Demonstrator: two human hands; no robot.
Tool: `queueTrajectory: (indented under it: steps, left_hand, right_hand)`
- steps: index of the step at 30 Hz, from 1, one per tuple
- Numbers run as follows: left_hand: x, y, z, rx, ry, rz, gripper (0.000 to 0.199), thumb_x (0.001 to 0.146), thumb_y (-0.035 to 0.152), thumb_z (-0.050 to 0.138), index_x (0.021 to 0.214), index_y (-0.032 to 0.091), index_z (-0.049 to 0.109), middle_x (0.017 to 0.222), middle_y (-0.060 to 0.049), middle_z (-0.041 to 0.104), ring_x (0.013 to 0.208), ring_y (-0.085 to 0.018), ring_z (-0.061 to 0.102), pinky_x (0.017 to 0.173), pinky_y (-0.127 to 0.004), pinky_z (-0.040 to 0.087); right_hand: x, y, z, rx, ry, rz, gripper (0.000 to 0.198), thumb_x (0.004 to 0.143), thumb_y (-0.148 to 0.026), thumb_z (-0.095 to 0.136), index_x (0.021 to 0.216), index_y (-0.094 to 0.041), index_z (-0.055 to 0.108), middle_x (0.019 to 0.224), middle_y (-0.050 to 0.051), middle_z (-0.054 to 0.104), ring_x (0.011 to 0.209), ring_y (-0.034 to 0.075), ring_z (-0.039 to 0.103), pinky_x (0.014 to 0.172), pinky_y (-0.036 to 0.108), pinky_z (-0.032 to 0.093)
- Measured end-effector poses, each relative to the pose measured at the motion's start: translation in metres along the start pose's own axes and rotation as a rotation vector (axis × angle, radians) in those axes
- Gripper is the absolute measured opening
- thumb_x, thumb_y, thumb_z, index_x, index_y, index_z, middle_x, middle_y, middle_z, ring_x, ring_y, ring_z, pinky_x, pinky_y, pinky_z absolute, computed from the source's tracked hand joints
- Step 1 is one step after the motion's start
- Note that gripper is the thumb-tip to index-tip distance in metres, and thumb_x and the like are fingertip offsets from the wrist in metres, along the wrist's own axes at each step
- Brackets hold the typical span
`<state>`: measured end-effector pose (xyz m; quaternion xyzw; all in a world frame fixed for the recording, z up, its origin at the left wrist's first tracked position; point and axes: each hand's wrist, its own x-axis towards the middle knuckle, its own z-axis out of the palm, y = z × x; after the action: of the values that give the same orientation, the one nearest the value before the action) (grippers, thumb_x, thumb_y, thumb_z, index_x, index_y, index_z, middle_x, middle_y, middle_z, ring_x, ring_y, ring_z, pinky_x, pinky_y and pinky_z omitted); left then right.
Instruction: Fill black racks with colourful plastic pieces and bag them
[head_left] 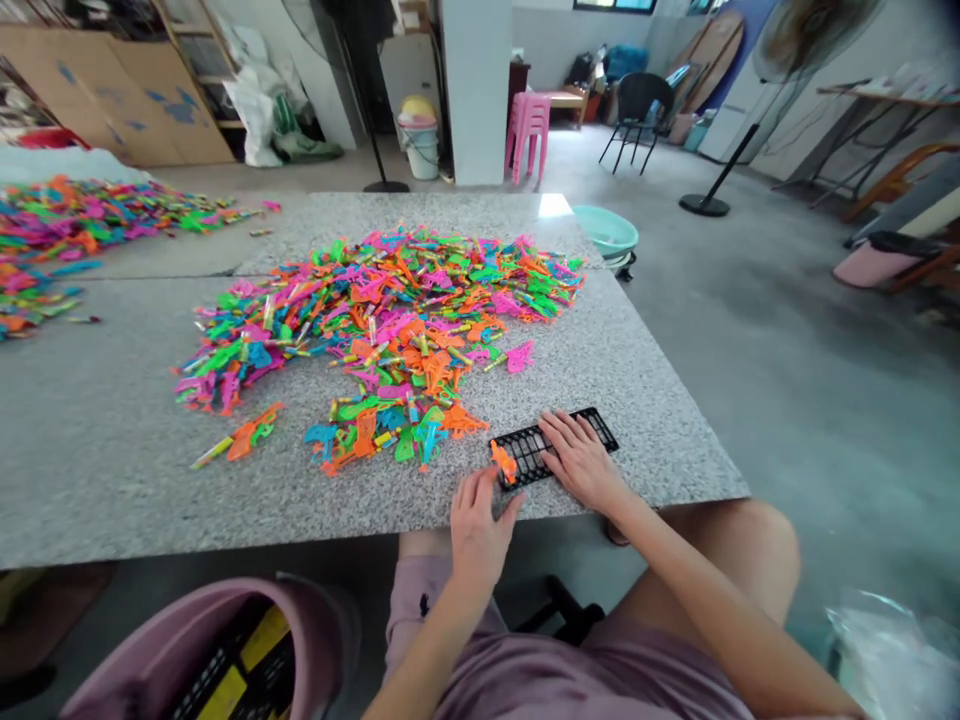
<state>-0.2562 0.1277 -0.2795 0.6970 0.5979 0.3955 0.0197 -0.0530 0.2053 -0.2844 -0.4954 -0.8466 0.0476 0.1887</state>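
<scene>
A black plastic frame with rows of slots (531, 468) lies slanted near the table's front edge. My right hand (583, 466) rests across its middle, fingers stretched out flat on top. At the frame's left end sits a small orange plastic piece (504, 463). My left hand (480, 520) is at that end, fingertips close beside the orange piece, thumb spread from the fingers; whether it touches is unclear. Left of the frame, a big heap of bright plastic toy pieces (405, 330) covers the tabletop, in orange, pink, green and blue, with small yellow-banded tubes among them.
A speckled grey stone table (645, 400) spans the front. Another toy heap (97, 220) lies at the far left. One orange toy with a tube (244, 435) lies apart. Below the table, a pink bucket (315, 640) holds black and yellow items. A turquoise basin (609, 230) stands beyond the right edge.
</scene>
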Motion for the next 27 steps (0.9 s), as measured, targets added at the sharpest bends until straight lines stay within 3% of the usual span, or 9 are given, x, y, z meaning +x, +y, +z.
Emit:
queueTrajectory:
  steps: [4,9,12,15,17,19,22,25,27]
  left_hand:
    - [0.012,0.0,0.01,-0.031,-0.023,0.05,0.016,0.096,0.029,0.056,0.09,0.019,0.066,0.083,-0.005,0.068,0.078,-0.02,0.065,0.075,-0.034,0.055]
    - [0.011,-0.002,0.007,-0.032,-0.025,0.074,0.016,0.095,0.027,0.056,0.087,0.018,0.068,0.079,-0.004,0.067,0.075,-0.018,0.064,0.071,-0.031,0.055]
    - [0.009,-0.004,0.008,-0.018,-0.009,0.085,0.015,0.096,0.025,0.055,0.091,0.018,0.067,0.081,-0.005,0.067,0.075,-0.019,0.064,0.071,-0.031,0.055]
    - [0.009,-0.002,0.01,0.0,0.014,0.101,0.014,0.096,0.024,0.054,0.093,0.017,0.066,0.084,-0.006,0.067,0.078,-0.02,0.064,0.072,-0.032,0.055]
    - [0.01,-0.002,0.008,0.007,0.012,0.117,0.014,0.096,0.024,0.053,0.091,0.018,0.065,0.084,-0.006,0.067,0.077,-0.02,0.064,0.072,-0.032,0.055]
    - [0.013,-0.002,0.003,0.005,-0.002,0.14,0.016,0.097,0.024,0.052,0.088,0.018,0.064,0.082,-0.005,0.066,0.076,-0.019,0.063,0.07,-0.031,0.056]
    - [0.018,-0.008,-0.007,-0.018,-0.03,0.178,0.019,0.097,0.026,0.051,0.087,0.019,0.065,0.081,-0.005,0.066,0.075,-0.018,0.064,0.068,-0.03,0.057]
    - [0.019,-0.017,-0.013,-0.048,-0.057,0.204,0.018,0.096,0.029,0.054,0.088,0.02,0.067,0.082,-0.004,0.067,0.077,-0.019,0.064,0.07,-0.03,0.057]
    - [0.018,-0.021,-0.013,-0.056,-0.071,0.204,0.015,0.095,0.029,0.057,0.089,0.02,0.068,0.084,-0.004,0.068,0.079,-0.019,0.064,0.073,-0.032,0.057]
  right_hand:
    - [-0.002,-0.002,-0.006,0.035,-0.007,0.004,0.049,0.1,-0.035,0.042,0.146,-0.017,0.043,0.15,0.012,0.045,0.143,0.026,0.034,0.116,0.051,0.027]
    - [0.007,-0.005,-0.014,0.075,-0.006,0.038,0.04,0.097,-0.028,0.046,0.135,-0.019,0.054,0.144,0.013,0.052,0.139,0.028,0.039,0.114,0.055,0.028]
    - [0.058,-0.013,-0.02,0.104,0.024,0.168,0.027,0.097,-0.026,0.043,0.112,-0.018,0.064,0.127,0.017,0.063,0.123,0.03,0.054,0.104,0.054,0.039]
    - [0.135,-0.026,-0.019,0.191,0.064,0.434,0.031,0.1,-0.031,0.041,0.115,-0.011,0.059,0.1,0.021,0.07,0.095,0.03,0.068,0.085,0.045,0.051]
    - [0.179,-0.032,-0.015,0.256,0.065,0.499,0.035,0.097,-0.035,0.05,0.115,-0.006,0.057,0.095,0.022,0.07,0.094,0.03,0.068,0.082,0.043,0.051]
    - [0.202,-0.03,-0.011,0.355,0.059,0.564,0.034,0.09,-0.034,0.063,0.107,-0.005,0.059,0.099,0.022,0.07,0.099,0.03,0.068,0.085,0.04,0.05]
    - [0.196,-0.008,-0.008,0.475,0.026,0.655,0.022,0.076,-0.023,0.075,0.087,-0.009,0.061,0.086,0.015,0.072,0.083,0.025,0.071,0.075,0.033,0.054]
    - [0.155,0.024,-0.01,0.605,-0.035,0.719,0.022,0.071,-0.018,0.077,0.075,-0.016,0.056,0.059,0.003,0.066,0.053,0.018,0.065,0.054,0.028,0.054]
    - [0.12,0.036,-0.01,0.821,-0.008,0.743,0.021,0.073,-0.018,0.074,0.075,-0.019,0.053,0.056,-0.001,0.063,0.048,0.016,0.062,0.051,0.027,0.054]
